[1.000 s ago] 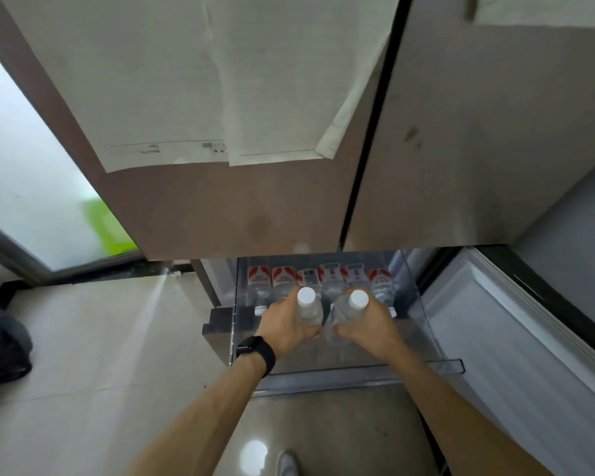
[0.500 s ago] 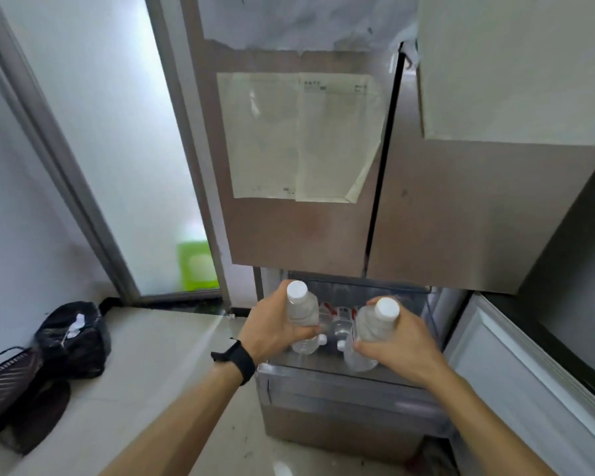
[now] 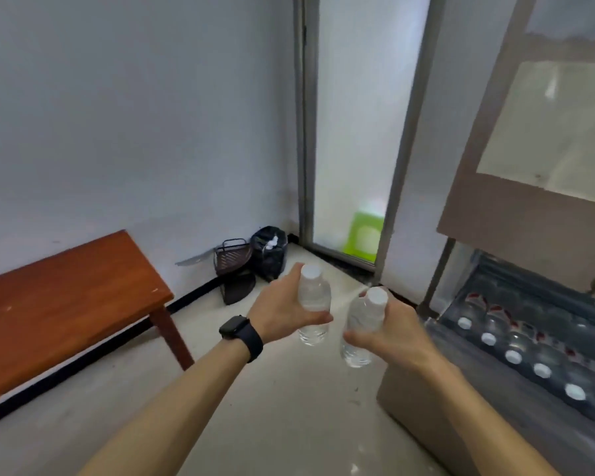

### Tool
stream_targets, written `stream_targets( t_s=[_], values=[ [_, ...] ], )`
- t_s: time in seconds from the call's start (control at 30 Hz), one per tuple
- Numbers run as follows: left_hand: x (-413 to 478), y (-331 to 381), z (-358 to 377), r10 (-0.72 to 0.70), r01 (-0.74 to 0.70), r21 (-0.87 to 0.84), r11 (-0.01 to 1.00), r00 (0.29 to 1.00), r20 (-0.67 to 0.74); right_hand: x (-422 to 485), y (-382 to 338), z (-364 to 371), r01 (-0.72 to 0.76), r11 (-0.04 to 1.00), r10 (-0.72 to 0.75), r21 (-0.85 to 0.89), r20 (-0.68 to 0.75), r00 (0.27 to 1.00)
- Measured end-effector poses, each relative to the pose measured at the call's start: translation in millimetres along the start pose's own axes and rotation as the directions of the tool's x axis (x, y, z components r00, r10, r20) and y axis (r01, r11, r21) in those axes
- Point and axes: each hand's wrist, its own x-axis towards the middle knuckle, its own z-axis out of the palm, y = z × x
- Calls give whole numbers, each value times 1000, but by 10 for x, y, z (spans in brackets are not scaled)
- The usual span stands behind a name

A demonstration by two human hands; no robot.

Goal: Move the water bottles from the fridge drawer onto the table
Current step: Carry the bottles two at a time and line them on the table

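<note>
My left hand (image 3: 282, 312) grips a clear water bottle (image 3: 314, 297) with a white cap, held upright above the floor. My right hand (image 3: 394, 333) grips a second clear water bottle (image 3: 363, 319), tilted slightly, just right of the first. Both are held in the air between the wooden table (image 3: 59, 304) at the left and the open fridge drawer (image 3: 419, 400) at the right. Several more water bottles (image 3: 512, 352) with white caps and red labels stand in rows inside the drawer.
A black bin (image 3: 269, 252) and a dark wire basket (image 3: 232, 261) sit on the floor in the corner beyond the table. A frosted glass door (image 3: 354, 132) stands behind them. The fridge door (image 3: 543, 149) with a paper sheet hangs above the drawer.
Both hands lifted a bottle each out of the drawer and swung left. The view turned from the fridge front toward the table and the room corner.
</note>
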Motion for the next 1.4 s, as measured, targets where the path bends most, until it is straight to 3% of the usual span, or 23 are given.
stream_targets(
  t_s=[0.13,0.3,0.53,0.73,0.87,1.1,1.3,1.4],
  values=[
    [-790,-673,-880,-126,135,51,990,980,-153,93,-880,817,172,985,-169,-9,137,976],
    [-1974,-1563,-2007,-286,336,111,935,902,-324,-12,-2087,2030,329,937,-349,115,314,883],
    [-3701,-2711,-3424,-489,590,130,797,757,-434,-403,-3596,3878,396,890,-454,224,495,741],
    [-4673,-3384,-4231,-580,723,100,684,621,-527,-613,-4483,4985,418,866,-493,274,608,623],
    [-4990,-3842,-4522,-622,783,47,621,528,-577,-585,-4920,5571,456,846,-518,278,634,575],
    [-5044,-4824,-4956,-675,809,-16,588,479,-561,-130,-5468,6603,522,816,-526,247,692,494],
    [-4848,-5691,-5371,-738,825,-122,551,414,-532,398,-5844,7507,479,843,-490,245,719,493],
    [-4716,-6084,-5545,-748,842,-101,529,407,-524,670,-6032,7928,502,833,-483,231,748,456]
  ],
)
